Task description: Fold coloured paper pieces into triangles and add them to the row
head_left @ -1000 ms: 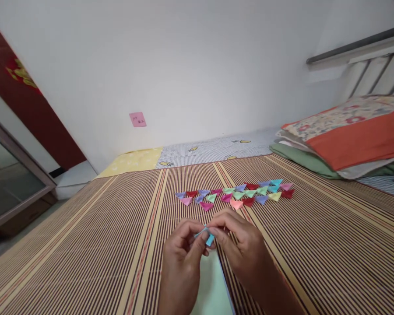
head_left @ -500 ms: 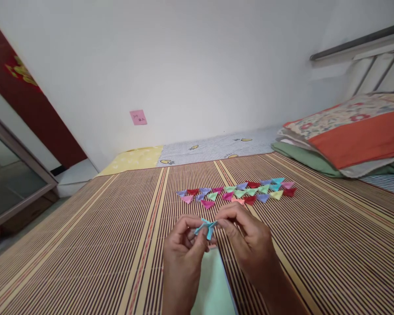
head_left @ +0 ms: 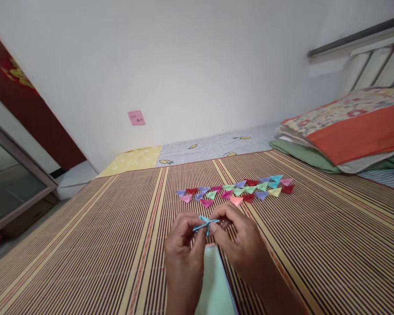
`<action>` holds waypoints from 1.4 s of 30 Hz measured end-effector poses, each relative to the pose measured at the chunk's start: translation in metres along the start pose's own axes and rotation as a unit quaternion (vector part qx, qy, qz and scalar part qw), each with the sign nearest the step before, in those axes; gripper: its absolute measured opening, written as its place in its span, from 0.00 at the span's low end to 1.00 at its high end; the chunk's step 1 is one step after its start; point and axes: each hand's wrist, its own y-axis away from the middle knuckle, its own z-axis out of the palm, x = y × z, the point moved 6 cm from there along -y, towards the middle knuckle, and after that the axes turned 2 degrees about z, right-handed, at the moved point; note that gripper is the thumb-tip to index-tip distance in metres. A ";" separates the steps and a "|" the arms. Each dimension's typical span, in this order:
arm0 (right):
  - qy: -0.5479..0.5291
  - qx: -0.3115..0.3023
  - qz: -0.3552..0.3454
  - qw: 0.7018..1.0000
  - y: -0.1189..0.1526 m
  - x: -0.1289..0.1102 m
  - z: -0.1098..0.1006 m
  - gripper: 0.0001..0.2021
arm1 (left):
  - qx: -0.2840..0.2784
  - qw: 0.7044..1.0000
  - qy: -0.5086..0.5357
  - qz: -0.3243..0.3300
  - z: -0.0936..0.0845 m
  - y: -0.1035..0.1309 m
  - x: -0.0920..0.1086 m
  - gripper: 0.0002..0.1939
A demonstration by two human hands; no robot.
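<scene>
A small folded piece of light blue paper (head_left: 205, 223), with several pointed flaps, is held up between both hands. My left hand (head_left: 185, 245) pinches its left side between thumb and fingers. On its right side, my right hand (head_left: 239, 234) grips it near the middle, thumb in front. Fingertips cover part of the folds. Below the hands lies a pale green sheet or stack of paper (head_left: 214, 280), partly hidden by my left hand and wrist. Beyond my hands, rows of small folded paper pieces (head_left: 228, 193) in pink, red, purple, green, yellow and blue rest on the striped mat.
The striped bamboo mat (head_left: 95, 236) covers the bed. Folded bedding (head_left: 357, 131) is piled at the right, by a white headboard (head_left: 377, 65). A patterned cloth (head_left: 203, 148) runs along the wall, where a pink note (head_left: 136, 117) is stuck.
My right hand has moved left and inward, from the blue paper's right tip to nearer its centre. The left hand keeps its pinch. The camera view has shifted slightly.
</scene>
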 end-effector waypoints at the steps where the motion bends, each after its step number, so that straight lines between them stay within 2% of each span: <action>1: -0.005 -0.002 0.007 1.000 0.000 0.000 0.000 0.04 | 0.000 1.000 -0.011 0.012 0.000 0.000 0.002 0.04; 7: -0.007 -0.001 0.047 0.999 0.001 0.000 0.001 0.05 | -0.004 0.994 -0.080 0.075 0.002 -0.001 0.010 0.06; 14: 0.015 0.036 0.084 0.996 0.004 0.010 -0.001 0.05 | 0.001 0.984 -0.126 0.126 0.009 -0.001 0.019 0.08; 20: 0.007 0.013 0.115 0.993 0.005 0.011 0.000 0.04 | -0.014 0.976 -0.147 0.157 0.015 0.001 0.022 0.11; 24: 0.009 0.017 0.121 0.992 0.005 0.010 -0.002 0.03 | -0.015 0.979 -0.147 0.143 0.017 0.002 0.021 0.10; 29: 0.051 0.049 0.101 0.992 0.004 0.010 -0.008 0.06 | -0.011 0.983 -0.146 0.108 0.018 0.004 0.017 0.08; 35: 0.079 0.060 0.051 0.994 0.003 0.007 -0.013 0.06 | -0.040 0.977 -0.158 0.140 0.023 0.002 0.018 0.11; 38: 0.114 0.061 0.032 0.991 0.003 0.008 -0.015 0.05 | -0.056 0.975 -0.167 0.134 0.024 0.001 0.015 0.11; 42: 0.156 0.054 0.034 0.986 0.004 0.011 -0.012 0.04 | -0.023 0.976 -0.185 0.116 0.021 0.001 0.014 0.08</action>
